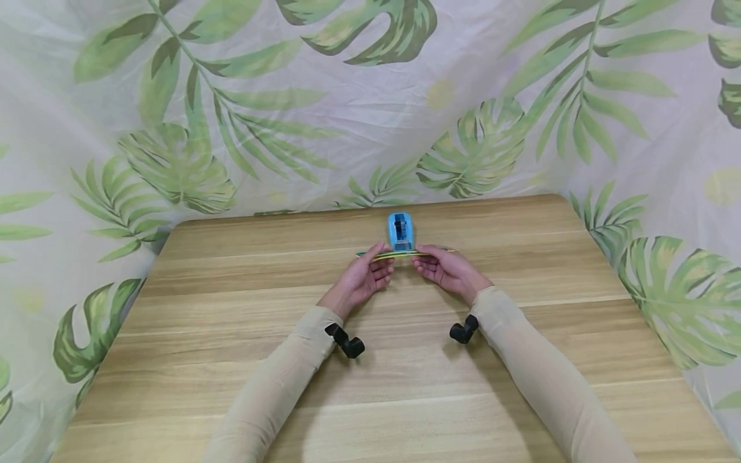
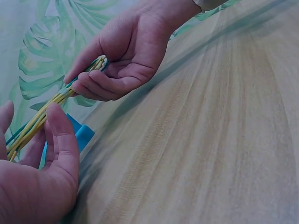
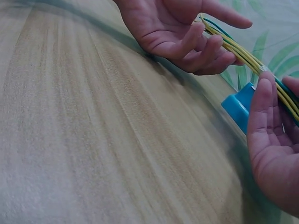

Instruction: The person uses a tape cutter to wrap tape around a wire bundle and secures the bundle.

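Note:
A bundle of thin yellow and green cables (image 1: 403,254) stretches between both hands, above the far part of the table. My left hand (image 1: 361,278) holds its left end between thumb and fingers. At the other end, my right hand (image 1: 450,271) pinches the bundle the same way. Around the middle of the cables sits a small piece of clear tape (image 3: 263,68), between the two hands. Just behind the bundle stands a blue tape dispenser (image 1: 401,222), partly hidden by a hand in each wrist view.
The wood-grain table (image 1: 405,386) ends at a back edge close behind the dispenser. A leaf-patterned cloth (image 1: 370,128) hangs behind and beside it. Each wrist carries a small black camera mount (image 1: 345,342).

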The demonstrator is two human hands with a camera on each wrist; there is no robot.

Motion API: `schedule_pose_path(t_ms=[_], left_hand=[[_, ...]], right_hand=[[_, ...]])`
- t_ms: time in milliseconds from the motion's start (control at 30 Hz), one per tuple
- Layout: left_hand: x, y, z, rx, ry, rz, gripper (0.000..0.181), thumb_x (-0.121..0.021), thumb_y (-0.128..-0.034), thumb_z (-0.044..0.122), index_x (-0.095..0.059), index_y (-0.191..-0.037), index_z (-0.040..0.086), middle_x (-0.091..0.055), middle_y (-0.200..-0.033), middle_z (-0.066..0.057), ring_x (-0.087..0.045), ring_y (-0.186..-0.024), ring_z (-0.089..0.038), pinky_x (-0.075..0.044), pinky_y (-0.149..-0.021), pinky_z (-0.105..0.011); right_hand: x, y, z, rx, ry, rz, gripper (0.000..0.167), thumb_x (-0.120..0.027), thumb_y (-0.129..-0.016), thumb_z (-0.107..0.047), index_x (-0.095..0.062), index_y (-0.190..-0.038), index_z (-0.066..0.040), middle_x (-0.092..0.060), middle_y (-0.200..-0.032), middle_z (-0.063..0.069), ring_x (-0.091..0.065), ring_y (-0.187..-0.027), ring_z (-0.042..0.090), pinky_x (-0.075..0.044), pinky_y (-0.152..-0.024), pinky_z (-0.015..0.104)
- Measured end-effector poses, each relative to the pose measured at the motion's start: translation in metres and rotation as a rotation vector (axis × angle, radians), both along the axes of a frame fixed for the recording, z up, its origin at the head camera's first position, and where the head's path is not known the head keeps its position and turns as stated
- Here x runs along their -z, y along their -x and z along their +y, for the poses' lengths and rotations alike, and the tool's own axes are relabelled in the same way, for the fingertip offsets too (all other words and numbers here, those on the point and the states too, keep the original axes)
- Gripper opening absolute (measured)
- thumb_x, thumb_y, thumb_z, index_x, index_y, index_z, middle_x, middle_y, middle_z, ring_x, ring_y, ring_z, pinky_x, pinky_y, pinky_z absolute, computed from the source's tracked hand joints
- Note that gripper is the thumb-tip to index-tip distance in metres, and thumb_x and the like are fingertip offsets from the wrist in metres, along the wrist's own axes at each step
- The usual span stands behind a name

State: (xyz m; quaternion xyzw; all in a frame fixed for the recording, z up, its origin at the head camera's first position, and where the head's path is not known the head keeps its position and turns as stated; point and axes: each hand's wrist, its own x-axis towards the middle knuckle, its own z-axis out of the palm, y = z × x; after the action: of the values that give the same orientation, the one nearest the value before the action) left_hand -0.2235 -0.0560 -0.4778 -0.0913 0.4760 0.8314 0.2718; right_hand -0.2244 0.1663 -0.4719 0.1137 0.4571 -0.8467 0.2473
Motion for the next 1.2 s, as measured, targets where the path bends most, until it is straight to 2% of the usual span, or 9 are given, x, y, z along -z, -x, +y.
schedule_pose_path(t_ms=[133,333,500,733,900,1067,1200], left_hand=[[-0.0006,0.0010,0.0007,-0.010,0.010,-0.009,0.036,-0.060,-0.1019,0.039,-0.064,-0.115,0.005,-0.069,-0.091,-0.007,-0.064,-0.070,-0.015,-0.053,-0.061,-0.026],[-0.0013,0.0016,0.0020,-0.031,-0.007,0.001,0.019,-0.058,-0.1040,0.023,-0.068,-0.104,0.006,-0.067,-0.090,-0.008,-0.062,-0.067,-0.012,-0.052,-0.060,-0.021],[-0.0008,0.0032,0.0005,-0.028,-0.040,0.014,0.018,-0.058,-0.1039,0.015,-0.071,-0.098,0.005,-0.069,-0.086,-0.008,-0.063,-0.068,-0.012,-0.054,-0.063,-0.020],[-0.0017,0.0035,-0.0019,-0.012,-0.047,0.034,0.017,-0.056,-0.1043,0.012,-0.069,-0.107,0.002,-0.070,-0.086,-0.007,-0.063,-0.069,-0.013,-0.054,-0.063,-0.021],[0.0001,0.0042,-0.0032,-0.012,-0.053,0.036,0.017,-0.056,-0.1040,0.010,-0.067,-0.112,0.001,-0.072,-0.085,-0.007,-0.063,-0.069,-0.013,-0.054,-0.062,-0.021],[0.0015,0.0052,-0.0040,-0.012,-0.059,0.038,0.016,-0.054,-0.1040,0.007,-0.070,-0.104,0.005,-0.071,-0.082,-0.006,-0.064,-0.068,-0.013,-0.054,-0.061,-0.021],[0.0012,0.0058,-0.0044,-0.016,-0.054,0.038,0.016,-0.054,-0.1031,0.004,-0.067,-0.113,0.002,-0.069,-0.078,-0.006,-0.064,-0.067,-0.013,-0.054,-0.061,-0.021]], right_hand=[[-0.0002,0.0004,0.0009,-0.015,0.002,0.013,0.014,-0.056,-0.103,-0.007,-0.068,-0.096,-0.004,-0.072,-0.080,0.009,-0.069,-0.073,0.015,-0.057,-0.070,0.024],[-0.0016,0.0001,0.0015,-0.041,-0.009,0.012,0.012,-0.057,-0.103,-0.009,-0.068,-0.099,-0.005,-0.073,-0.082,0.008,-0.069,-0.074,0.015,-0.057,-0.070,0.025],[-0.0006,0.0001,0.0021,-0.053,-0.016,0.000,0.015,-0.056,-0.104,-0.013,-0.068,-0.100,-0.007,-0.073,-0.083,0.008,-0.070,-0.073,0.016,-0.058,-0.070,0.026],[-0.0005,0.0006,0.0032,-0.043,-0.049,-0.026,0.017,-0.058,-0.104,-0.025,-0.065,-0.101,-0.010,-0.074,-0.085,0.008,-0.069,-0.072,0.015,-0.058,-0.069,0.027],[-0.0006,0.0010,0.0032,-0.043,-0.060,-0.036,0.025,-0.062,-0.102,-0.034,-0.060,-0.103,-0.009,-0.074,-0.086,0.008,-0.070,-0.071,0.015,-0.058,-0.067,0.028],[-0.0004,0.0016,0.0032,-0.042,-0.059,-0.042,0.027,-0.062,-0.101,-0.036,-0.060,-0.102,-0.009,-0.074,-0.086,0.008,-0.069,-0.070,0.015,-0.058,-0.065,0.028],[-0.0003,0.0034,0.0025,-0.023,-0.061,-0.048,0.026,-0.062,-0.101,-0.035,-0.061,-0.100,-0.010,-0.073,-0.083,0.007,-0.069,-0.068,0.014,-0.058,-0.064,0.027]])
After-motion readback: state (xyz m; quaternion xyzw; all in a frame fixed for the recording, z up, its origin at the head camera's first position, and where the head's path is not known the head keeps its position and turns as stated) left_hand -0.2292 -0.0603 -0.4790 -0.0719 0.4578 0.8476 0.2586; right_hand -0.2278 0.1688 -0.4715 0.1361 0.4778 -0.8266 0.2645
